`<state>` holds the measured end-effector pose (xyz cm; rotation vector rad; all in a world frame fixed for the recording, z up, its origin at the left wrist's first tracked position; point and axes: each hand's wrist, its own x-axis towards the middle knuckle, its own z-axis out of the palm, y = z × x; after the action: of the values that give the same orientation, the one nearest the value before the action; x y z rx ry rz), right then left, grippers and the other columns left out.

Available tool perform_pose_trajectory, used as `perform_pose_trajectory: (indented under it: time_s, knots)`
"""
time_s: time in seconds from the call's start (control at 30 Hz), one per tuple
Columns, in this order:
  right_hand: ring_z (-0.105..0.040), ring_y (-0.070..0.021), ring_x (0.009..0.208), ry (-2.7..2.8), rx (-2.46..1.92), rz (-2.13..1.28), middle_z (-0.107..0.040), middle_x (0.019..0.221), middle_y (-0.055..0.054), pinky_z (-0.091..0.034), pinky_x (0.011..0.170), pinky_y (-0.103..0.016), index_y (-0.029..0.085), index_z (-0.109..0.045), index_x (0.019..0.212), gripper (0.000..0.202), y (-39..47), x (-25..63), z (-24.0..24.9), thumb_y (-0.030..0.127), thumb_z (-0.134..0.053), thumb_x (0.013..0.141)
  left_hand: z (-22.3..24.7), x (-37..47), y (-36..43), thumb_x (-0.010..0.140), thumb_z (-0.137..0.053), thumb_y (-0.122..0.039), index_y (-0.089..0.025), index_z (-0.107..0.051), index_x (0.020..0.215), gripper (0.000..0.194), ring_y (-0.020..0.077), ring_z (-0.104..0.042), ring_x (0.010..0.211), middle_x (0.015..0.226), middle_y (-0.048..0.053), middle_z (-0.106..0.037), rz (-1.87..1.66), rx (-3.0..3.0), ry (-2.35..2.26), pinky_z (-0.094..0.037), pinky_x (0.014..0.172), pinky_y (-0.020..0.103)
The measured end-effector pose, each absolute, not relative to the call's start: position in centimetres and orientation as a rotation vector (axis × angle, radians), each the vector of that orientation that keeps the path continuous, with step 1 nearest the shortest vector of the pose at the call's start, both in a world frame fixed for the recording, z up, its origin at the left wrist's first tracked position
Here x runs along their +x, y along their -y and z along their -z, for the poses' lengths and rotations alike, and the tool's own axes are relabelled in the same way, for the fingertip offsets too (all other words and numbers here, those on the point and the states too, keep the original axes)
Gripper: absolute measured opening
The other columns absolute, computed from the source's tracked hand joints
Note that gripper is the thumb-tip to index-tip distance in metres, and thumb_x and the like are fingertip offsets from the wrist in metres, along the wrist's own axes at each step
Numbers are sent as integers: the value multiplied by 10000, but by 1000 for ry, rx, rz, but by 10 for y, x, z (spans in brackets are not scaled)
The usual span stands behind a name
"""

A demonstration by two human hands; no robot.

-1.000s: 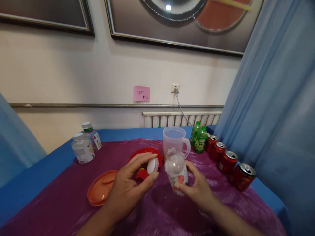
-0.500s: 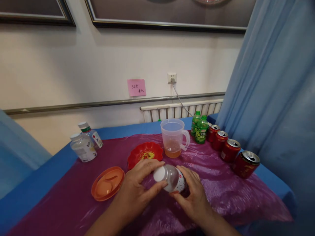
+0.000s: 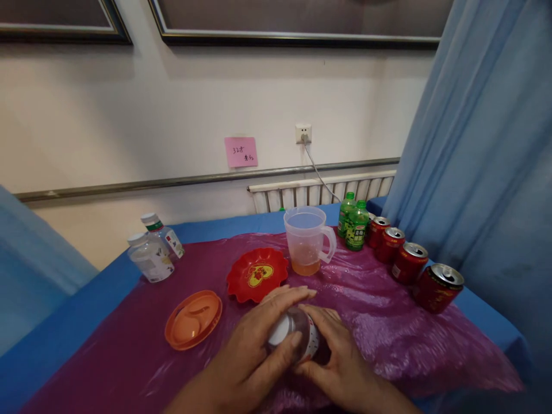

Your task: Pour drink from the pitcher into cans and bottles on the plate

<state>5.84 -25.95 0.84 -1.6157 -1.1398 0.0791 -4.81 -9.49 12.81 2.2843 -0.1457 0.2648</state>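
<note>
A clear bottle (image 3: 311,339) with a white cap and a printed label is between my two hands, its cap end tilted toward the left. My left hand (image 3: 259,339) is closed around the cap end, with fingers over the top and thumb along the near side. Wrapped about the labelled body is my right hand (image 3: 338,351). Just beyond them stand a red scalloped plate (image 3: 241,276) and a translucent measuring jug (image 3: 305,238) with some amber liquid at its bottom. An orange round dish (image 3: 194,322) lies to the left of my left hand.
Two clear capped bottles (image 3: 152,259) stand at the left. Two green bottles (image 3: 357,227) and a row of several red cans (image 3: 437,290) line the right side. Purple plastic sheeting (image 3: 379,328) covers the blue tabletop; a blue curtain (image 3: 470,161) hangs at right.
My left hand has moved right and closed further over the capped end of the bottle, hiding more of it. The view has shifted slightly; the other things stay in place.
</note>
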Motion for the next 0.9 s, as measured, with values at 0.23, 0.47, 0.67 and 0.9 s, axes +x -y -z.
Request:
perform_pose_trajectory:
  time_s: [0.23, 0.47, 0.67, 0.9]
  knots:
    - [-649, -299, 1129, 1067, -1412, -540, -685, 1250, -34, -521, 961, -469, 351, -623, 1313, 717, 256, 51, -19, 306, -861, 638, -138, -59, 80, 854, -698, -549, -347, -526, 1435, 639, 300, -618, 1274, 1414, 85, -627, 0, 1779, 127, -544, 1022, 442]
    - [-636, -322, 1174, 989, -1297, -691, -653, 1322, -77, -502, 1001, -498, 319, -534, 1422, 769, 243, 40, -10, 415, -824, 716, -108, -83, 66, 707, -798, -617, -289, -417, 1515, 952, 333, -497, 1388, 1550, 108, -477, -69, 1987, -64, -426, 1131, 504]
    - [-454, -319, 1397, 949, -1406, -728, -482, 1522, -118, -372, 1143, -511, 296, -376, 1537, 838, 240, 35, 4, 510, -746, 817, -95, -112, 20, 677, -823, -536, -206, -603, 1298, 737, 309, -696, 1117, 1258, 114, -713, -416, 1980, -481, -568, 971, 415]
    - [-653, -261, 1148, 869, -1447, -654, -642, 1342, -112, -489, 1039, -461, 313, -517, 1386, 486, 252, 34, 41, 505, -578, 944, -115, -138, -145, 676, -759, -545, -134, -660, 1089, 592, 300, -717, 926, 1043, 128, -758, -1082, 2101, -1238, -573, 714, 332]
